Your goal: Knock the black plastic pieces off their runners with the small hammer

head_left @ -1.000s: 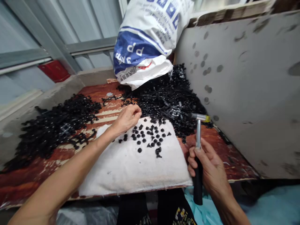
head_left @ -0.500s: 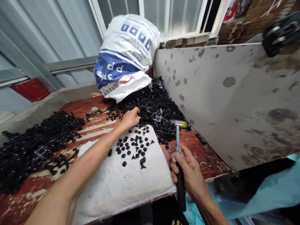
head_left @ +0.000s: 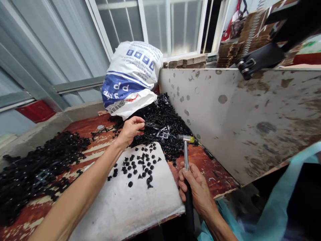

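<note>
My right hand (head_left: 194, 187) is wrapped round the black grip of a small two-faced mallet (head_left: 186, 152), held upright with its head at the top. One face of the head is yellow, the other dark. My left hand (head_left: 131, 130) is at the near left edge of a heap of black plastic parts (head_left: 170, 115), thumb and fingers pinched together. A dark sliver shows by the fingertips; whether it is held or part of the heap is unclear. Several small black plugs with round heads (head_left: 134, 166) lie scattered on a white cloth pad (head_left: 120, 207) below.
A white and blue woven sack (head_left: 132, 73) leans over the heap. More black linked parts (head_left: 45, 167) are piled at left on the worn red board (head_left: 97, 147). A stained pale panel (head_left: 225, 110) closes the right side; a black arm with a clamp (head_left: 260, 62) overhangs it.
My left hand has drawn back slightly from the heap, up and left. My right hand still has the mallet. The view has tilted upward and shifted right.
</note>
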{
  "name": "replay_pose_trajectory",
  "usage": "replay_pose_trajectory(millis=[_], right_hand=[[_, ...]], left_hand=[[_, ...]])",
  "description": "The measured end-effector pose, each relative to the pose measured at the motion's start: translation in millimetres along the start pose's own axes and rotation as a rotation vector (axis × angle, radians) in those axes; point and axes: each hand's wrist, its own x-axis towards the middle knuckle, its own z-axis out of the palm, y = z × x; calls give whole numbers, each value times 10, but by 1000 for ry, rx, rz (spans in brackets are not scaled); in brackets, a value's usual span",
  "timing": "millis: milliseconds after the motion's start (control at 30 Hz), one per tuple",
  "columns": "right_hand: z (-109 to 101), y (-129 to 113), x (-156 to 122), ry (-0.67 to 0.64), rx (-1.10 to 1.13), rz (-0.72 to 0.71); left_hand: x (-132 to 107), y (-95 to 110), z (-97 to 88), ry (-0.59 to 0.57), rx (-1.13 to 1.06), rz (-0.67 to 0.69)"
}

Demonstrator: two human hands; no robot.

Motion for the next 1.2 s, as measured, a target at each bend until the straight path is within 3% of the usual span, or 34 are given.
replay_pose_trajectory(millis=[100,133,300,433,567,633,700,800,900,1033,1133,1200], right_hand=[[-41,7,4,-50,-23,-20],[-52,8,3,-64,-36,-25],[-59,7,-23,-56,-34,-57],[-34,-1,-47,-59,12,-79],[-22,-15,-28,-72,22,-81],[-27,-25,-16,-79,30,-80],[-42,-30,-23,-83,45,-77],[-74,-15,-109,-102,61,-105],[-74,27,-288,-104,50,-139],[7,85,-527,-38,21,-127],[70,117,-636,-21,-15,-127],[97,150,-695,-35,-46,-110]], left_hand=[[-229,-83,66,-21,57,212],[-266,-118,78,-3,52,216],[-236,-206,74,139,-211,-146],[-238,-59,80,50,-327,-277],[-369,150,154,-8,-418,-300],[-522,177,219,-2,-400,-258],[-754,119,285,20,-279,-111],[-1215,-85,340,-2,-8,189],[-1676,-296,334,-47,158,305],[-2074,-430,298,13,203,279],[-2205,-437,271,108,166,226],[-2244,-421,231,104,109,124]])
